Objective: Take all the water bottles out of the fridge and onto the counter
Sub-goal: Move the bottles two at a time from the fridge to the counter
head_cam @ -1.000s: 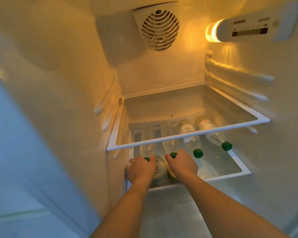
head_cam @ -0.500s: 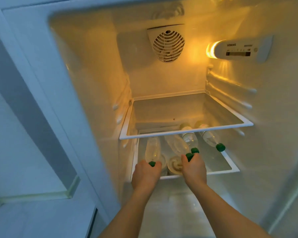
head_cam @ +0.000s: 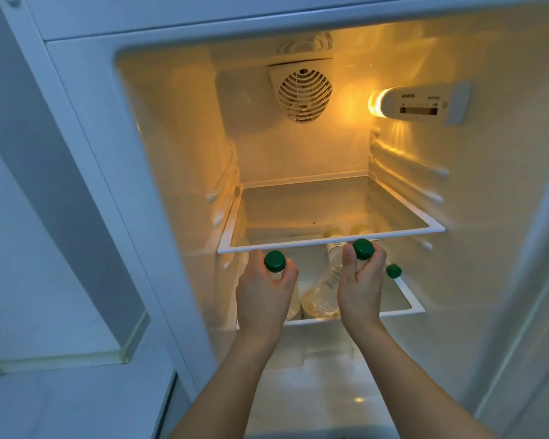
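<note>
Gripping one water bottle by the neck in each of my hands, I judge I'm mid-way through the lifting-out step. My left hand (head_cam: 263, 296) curls round the left bottle (head_cam: 274, 263) just under its green cap; my right hand (head_cam: 360, 286) does likewise with the right bottle (head_cam: 330, 274). Both sit at the front of the lower shelf (head_cam: 406, 308), beneath the upper shelf (head_cam: 330, 241). Another green-capped bottle (head_cam: 393, 270) lies behind. Next I'd draw both clear of the fridge (head_cam: 178, 122) and turn. No surface shows here.
</note>
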